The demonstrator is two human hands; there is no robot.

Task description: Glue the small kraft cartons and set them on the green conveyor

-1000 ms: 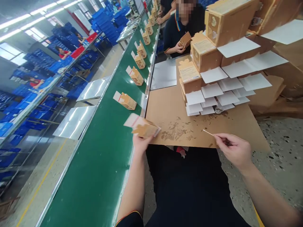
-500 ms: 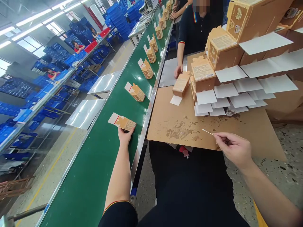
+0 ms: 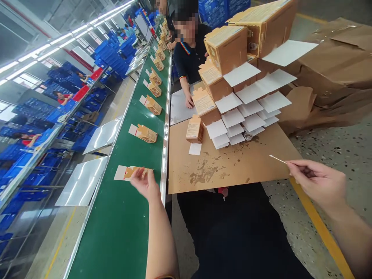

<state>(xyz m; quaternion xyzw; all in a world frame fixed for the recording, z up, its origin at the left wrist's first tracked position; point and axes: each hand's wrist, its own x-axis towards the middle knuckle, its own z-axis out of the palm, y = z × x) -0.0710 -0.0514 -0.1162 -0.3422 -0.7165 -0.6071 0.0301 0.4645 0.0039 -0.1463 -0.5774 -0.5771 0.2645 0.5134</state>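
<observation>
On the green conveyor belt (image 3: 124, 224) lies a small tan carton (image 3: 131, 170), its white end flap pointing left. My left hand (image 3: 145, 185) hovers over the near side of this carton with fingers apart, hiding part of it; whether a fingertip still touches cannot be told. A thin white cotton swab (image 3: 278, 159) is pinched between the thumb and fingers of my right hand (image 3: 318, 182), tip pointing left. Another carton (image 3: 194, 131) stands on the stained cardboard sheet (image 3: 247, 166), a white flap lying out toward me.
Several similar cartons (image 3: 147, 133) stand in a row farther up the belt. To the right rises a stack of cartons (image 3: 229, 46) with white flaps sticking out. A co-worker's hand (image 3: 189, 101) rests near a metal sheet (image 3: 178, 108) behind the cardboard.
My left hand carried the carton from beside the cardboard onto the belt and let go. The co-worker put another carton on the cardboard. The camera view has turned; the swab stays held.
</observation>
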